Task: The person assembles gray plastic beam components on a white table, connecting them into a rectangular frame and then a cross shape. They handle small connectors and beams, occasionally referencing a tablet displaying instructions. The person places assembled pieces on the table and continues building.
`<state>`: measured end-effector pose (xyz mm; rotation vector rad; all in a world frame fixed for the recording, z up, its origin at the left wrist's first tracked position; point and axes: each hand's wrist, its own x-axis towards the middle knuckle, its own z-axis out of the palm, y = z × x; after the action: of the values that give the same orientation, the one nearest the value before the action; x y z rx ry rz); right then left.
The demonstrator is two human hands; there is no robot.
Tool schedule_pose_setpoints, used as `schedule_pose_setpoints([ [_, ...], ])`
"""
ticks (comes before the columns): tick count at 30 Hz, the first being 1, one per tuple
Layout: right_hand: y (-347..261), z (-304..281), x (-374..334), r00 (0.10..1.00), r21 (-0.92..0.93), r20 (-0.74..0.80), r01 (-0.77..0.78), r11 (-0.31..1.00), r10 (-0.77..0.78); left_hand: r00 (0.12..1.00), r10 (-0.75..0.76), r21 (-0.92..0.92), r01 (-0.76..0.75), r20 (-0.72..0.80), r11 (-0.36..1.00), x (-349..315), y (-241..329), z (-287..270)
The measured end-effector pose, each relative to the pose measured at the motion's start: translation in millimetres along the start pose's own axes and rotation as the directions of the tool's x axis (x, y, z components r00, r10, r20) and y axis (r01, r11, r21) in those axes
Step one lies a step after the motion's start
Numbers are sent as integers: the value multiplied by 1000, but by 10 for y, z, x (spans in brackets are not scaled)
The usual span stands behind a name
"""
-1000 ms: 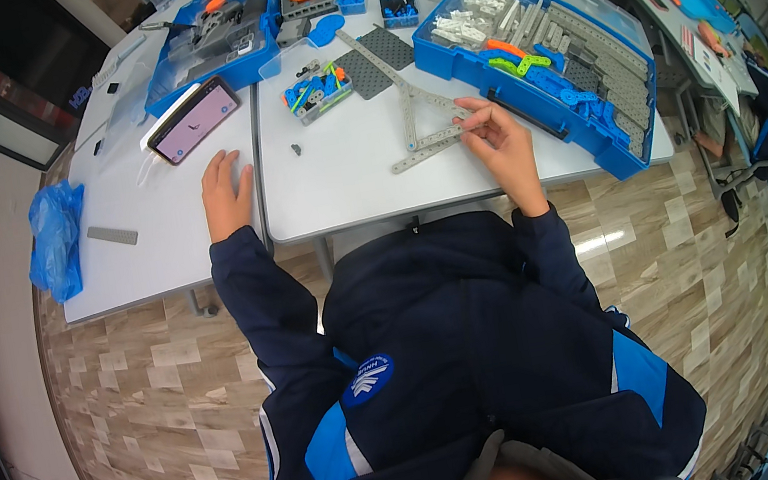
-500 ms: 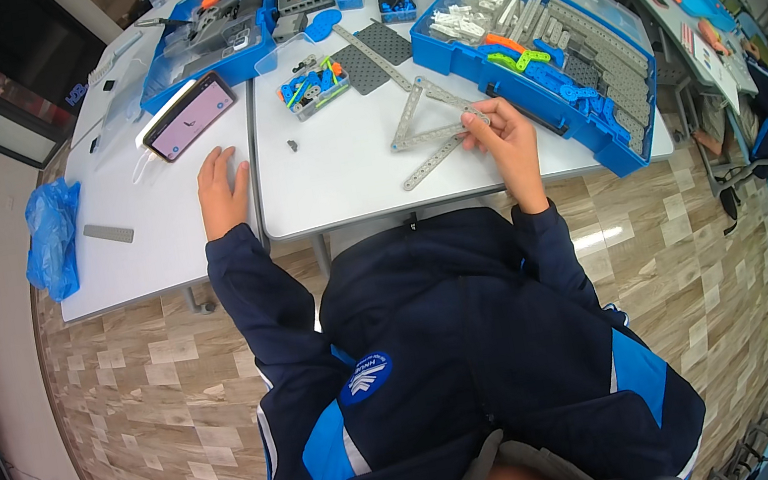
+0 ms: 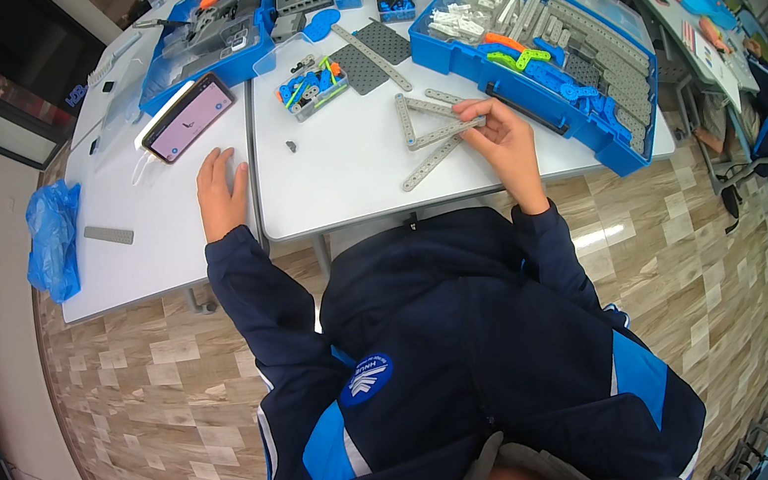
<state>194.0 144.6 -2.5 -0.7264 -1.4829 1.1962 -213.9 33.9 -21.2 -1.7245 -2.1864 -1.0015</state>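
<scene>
My right hand [image 3: 502, 136] pinches one corner of a grey beam frame [image 3: 406, 121], made of perforated strips joined by small blue pins. The frame is tilted just above the white table. Under it lies a loose grey beam [image 3: 430, 164], and another strip end shows beyond my fingers. My left hand [image 3: 222, 190] rests on the table with its fingers stretched out, holding nothing. Just past it a phone [image 3: 189, 117] with a lit pink screen leans upright. A tiny dark grey piece [image 3: 292, 146] sits between my two hands.
A blue case [image 3: 535, 80] full of sorted parts stands at the right, and another blue case [image 3: 211, 36] at the far left. Between them are a small clear parts box [image 3: 315, 92], a dark perforated plate [image 3: 366, 62] and a long beam [image 3: 372, 58]. A blue plastic bag [image 3: 55, 239] hangs at the left edge.
My right hand has turned the beam frame, so its far corner swung toward me and left. Another person's hand at the far edge has gone from view. My left hand stays put.
</scene>
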Motion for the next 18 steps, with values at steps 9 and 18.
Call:
schedule_pose_setpoints([
  [9,-199,97,-84,962,-430,250,210,878,-108,1000,-5,-14,5,-8,1000,-1,-6,4],
  [18,-374,302,13,813,-615,476,580,534,-335,1000,16,-9,-17,-26,1000,-10,-35,23],
])
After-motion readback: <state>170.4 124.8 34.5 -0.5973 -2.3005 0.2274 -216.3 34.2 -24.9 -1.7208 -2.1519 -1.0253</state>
